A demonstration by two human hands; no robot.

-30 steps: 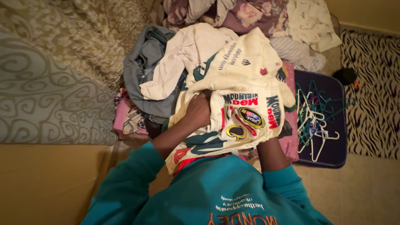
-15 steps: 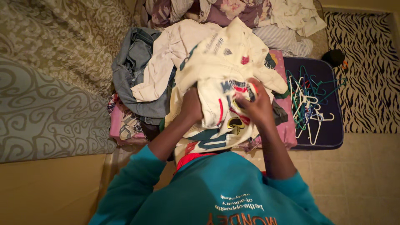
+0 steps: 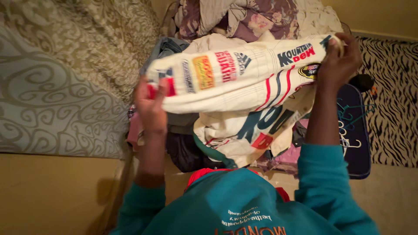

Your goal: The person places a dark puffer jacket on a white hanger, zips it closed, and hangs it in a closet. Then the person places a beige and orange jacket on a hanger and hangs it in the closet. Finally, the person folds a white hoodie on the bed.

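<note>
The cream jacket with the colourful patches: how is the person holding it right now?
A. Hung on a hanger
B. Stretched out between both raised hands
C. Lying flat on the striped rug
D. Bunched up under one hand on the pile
B: the left hand grips one end of the cream jacket and the right hand grips the other, so it spans between them above the clothes pile.

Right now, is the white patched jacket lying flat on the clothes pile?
No, the left hand and right hand hold the jacket stretched up above the clothes pile.
</note>
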